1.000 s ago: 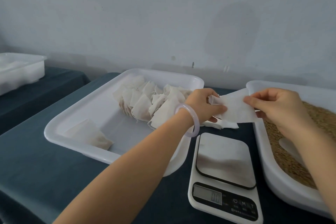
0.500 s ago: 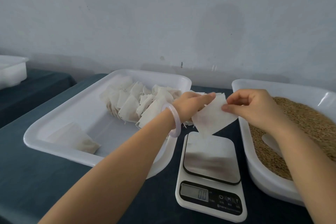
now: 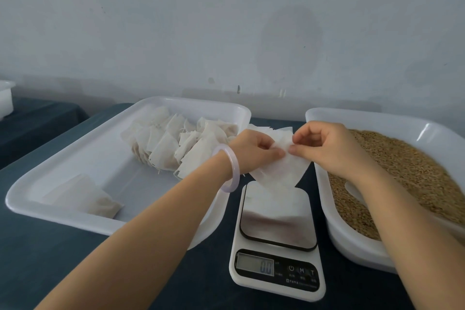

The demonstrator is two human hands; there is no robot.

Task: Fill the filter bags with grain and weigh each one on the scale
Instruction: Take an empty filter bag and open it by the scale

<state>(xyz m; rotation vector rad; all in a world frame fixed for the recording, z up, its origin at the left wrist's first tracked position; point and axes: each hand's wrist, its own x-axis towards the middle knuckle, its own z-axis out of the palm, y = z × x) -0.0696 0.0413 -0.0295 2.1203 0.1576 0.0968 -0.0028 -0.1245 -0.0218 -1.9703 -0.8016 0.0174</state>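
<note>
An empty white filter bag [image 3: 279,171] hangs above the far end of the scale [image 3: 275,241], pinched at its top edge by both hands. My left hand [image 3: 254,151] grips it from the left, my right hand [image 3: 324,148] from the right, fingertips almost meeting. The scale's steel plate is bare and its display reads 0.0. Brown grain [image 3: 407,173] fills the white tray [image 3: 352,241] on the right, with a white scoop [image 3: 353,190] half buried in it. Several filled bags [image 3: 176,146] lie piled in the left white tray [image 3: 75,156], one more [image 3: 83,196] alone near its front.
Dark blue cloth [image 3: 50,259] covers the table. A few spare empty bags [image 3: 254,128] lie behind my hands between the trays. Another white bin [image 3: 6,98] stands on a separate table at far left. A pale wall rises right behind the trays.
My hands have drawn closer together on the bag's top edge and lowered it over the scale. The camera has shifted right and tilted down a little.
</note>
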